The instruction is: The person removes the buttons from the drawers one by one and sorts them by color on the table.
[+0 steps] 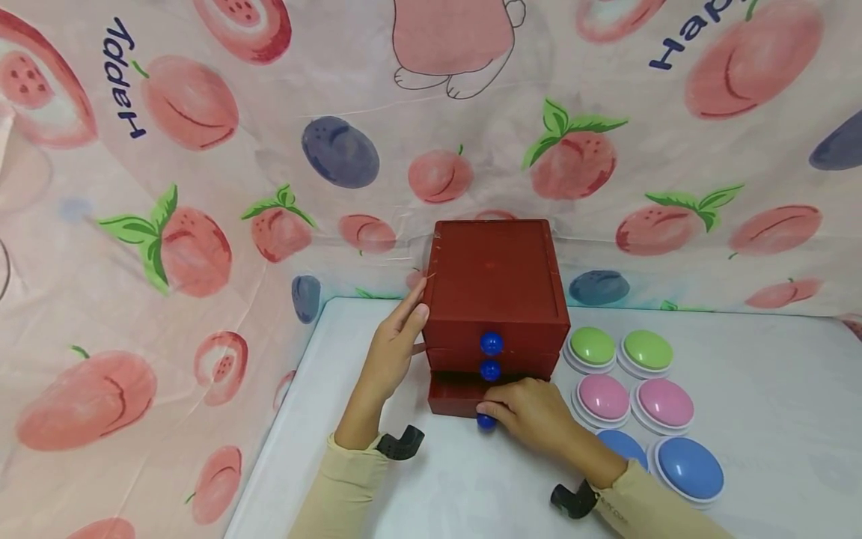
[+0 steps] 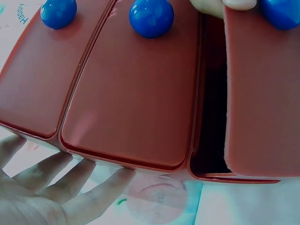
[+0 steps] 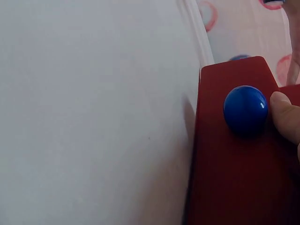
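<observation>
Three drawers front the red chest [image 1: 497,288] at frame centre, on the white table [image 1: 774,419]. Bottom drawer [image 1: 453,395] stands pulled out partway; upper two are flush. Right hand [image 1: 532,415] pinches the bottom drawer's blue knob [image 1: 486,421] between curled fingers. Left hand [image 1: 393,352] lies flat against the chest's left wall, fingers straight, gripping nothing. Six domed buttons [image 1: 640,397], green, pink and blue, sit in pairs at centre right, just beside the chest.
</observation>
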{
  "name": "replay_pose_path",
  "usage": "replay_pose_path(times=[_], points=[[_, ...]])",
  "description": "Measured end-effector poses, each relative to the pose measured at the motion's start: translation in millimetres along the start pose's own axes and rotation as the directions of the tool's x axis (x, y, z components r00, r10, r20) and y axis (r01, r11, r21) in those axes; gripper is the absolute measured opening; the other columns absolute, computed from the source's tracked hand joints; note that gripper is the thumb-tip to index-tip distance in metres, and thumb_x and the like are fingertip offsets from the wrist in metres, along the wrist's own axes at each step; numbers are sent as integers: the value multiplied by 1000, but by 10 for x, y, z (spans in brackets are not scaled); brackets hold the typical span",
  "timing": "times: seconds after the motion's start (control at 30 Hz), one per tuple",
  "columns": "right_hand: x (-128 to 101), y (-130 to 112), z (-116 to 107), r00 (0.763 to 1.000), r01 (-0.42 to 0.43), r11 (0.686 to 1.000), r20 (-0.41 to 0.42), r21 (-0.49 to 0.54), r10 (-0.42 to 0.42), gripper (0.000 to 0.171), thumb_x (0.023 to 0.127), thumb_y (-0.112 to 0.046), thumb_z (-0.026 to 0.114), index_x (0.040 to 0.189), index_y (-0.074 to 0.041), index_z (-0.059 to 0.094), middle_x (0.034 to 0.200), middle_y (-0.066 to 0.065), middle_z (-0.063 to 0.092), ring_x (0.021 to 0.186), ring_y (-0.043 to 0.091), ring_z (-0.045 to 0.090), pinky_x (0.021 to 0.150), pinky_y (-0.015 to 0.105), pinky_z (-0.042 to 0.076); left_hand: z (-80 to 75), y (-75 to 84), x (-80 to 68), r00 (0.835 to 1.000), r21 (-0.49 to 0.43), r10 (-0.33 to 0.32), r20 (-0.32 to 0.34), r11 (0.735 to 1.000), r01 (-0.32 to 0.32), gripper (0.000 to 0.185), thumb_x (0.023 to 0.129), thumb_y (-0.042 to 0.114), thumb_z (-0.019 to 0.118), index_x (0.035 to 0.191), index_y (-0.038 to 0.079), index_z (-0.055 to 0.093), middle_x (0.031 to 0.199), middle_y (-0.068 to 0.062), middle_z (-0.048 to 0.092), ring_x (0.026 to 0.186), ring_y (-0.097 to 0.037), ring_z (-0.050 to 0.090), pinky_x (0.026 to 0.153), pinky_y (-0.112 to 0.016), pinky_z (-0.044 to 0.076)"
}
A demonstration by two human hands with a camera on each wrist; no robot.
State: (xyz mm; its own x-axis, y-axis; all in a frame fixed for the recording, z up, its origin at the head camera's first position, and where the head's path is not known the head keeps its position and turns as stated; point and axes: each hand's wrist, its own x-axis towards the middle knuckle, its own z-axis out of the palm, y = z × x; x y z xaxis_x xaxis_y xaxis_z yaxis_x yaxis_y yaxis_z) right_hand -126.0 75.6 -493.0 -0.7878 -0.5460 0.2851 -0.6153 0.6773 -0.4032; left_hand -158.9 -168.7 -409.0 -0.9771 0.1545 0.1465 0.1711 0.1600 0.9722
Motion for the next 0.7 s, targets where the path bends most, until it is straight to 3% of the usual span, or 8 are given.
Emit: replay_pose_path(times=[0.1,0.23,0.4,0.53,0.63,0.7], points=[[24,17,-6,1000,3,1000,18,14,-3,21,95,-39,71,75,-33,67,62,-23,49,62,-3,47,57,18,40,-2,-11,3,1000,-4,-4,-1,1000,4,52,107,47,48,157,39,37,162,10,38,144,-25,47,96,-54,57],[5,-3,-20,1000,1,1000,7,23,-1,11,93,-39,74,85,-31,74,71,-23,62,68,-3,56,64,21,52,-2,-15,-1,1000,-8,-4,-2,1000,4,53,107,46,48,158,37,37,162,10,38,144,-25,47,96,-53,57],[-83,-135,-101,991,-25,999,-133,34,30,19,87,-38,81,101,-26,79,92,-12,76,86,5,70,79,31,62,2,-8,-7,1000,-4,-3,3,1000,3,55,107,46,48,159,34,36,162,9,38,143,-25,48,96,-53,57],[-156,-270,-182,962,-4,999,-272,46,16,22,81,-34,86,98,-23,80,91,-11,76,83,5,69,74,27,62,-1,5,-6,1000,-5,2,4,1000,-2,54,107,46,48,159,37,36,162,10,38,144,-25,48,96,-53,57],[-218,-346,-178,955,-28,993,-291,116,61,16,80,-31,87,91,-24,78,77,-17,71,68,-5,60,62,17,55,-7,1,-3,1000,-7,1,3,1000,-1,52,107,46,48,158,39,37,162,10,38,144,-25,48,96,-54,57],[-258,-382,-145,956,-104,983,-258,152,141,14,81,-33,87,86,-25,78,68,-22,64,62,-9,51,56,14,48,-11,-8,1,1000,-5,-2,1,1000,2,52,107,46,48,157,40,37,162,10,39,143,-25,48,96,-54,57]])
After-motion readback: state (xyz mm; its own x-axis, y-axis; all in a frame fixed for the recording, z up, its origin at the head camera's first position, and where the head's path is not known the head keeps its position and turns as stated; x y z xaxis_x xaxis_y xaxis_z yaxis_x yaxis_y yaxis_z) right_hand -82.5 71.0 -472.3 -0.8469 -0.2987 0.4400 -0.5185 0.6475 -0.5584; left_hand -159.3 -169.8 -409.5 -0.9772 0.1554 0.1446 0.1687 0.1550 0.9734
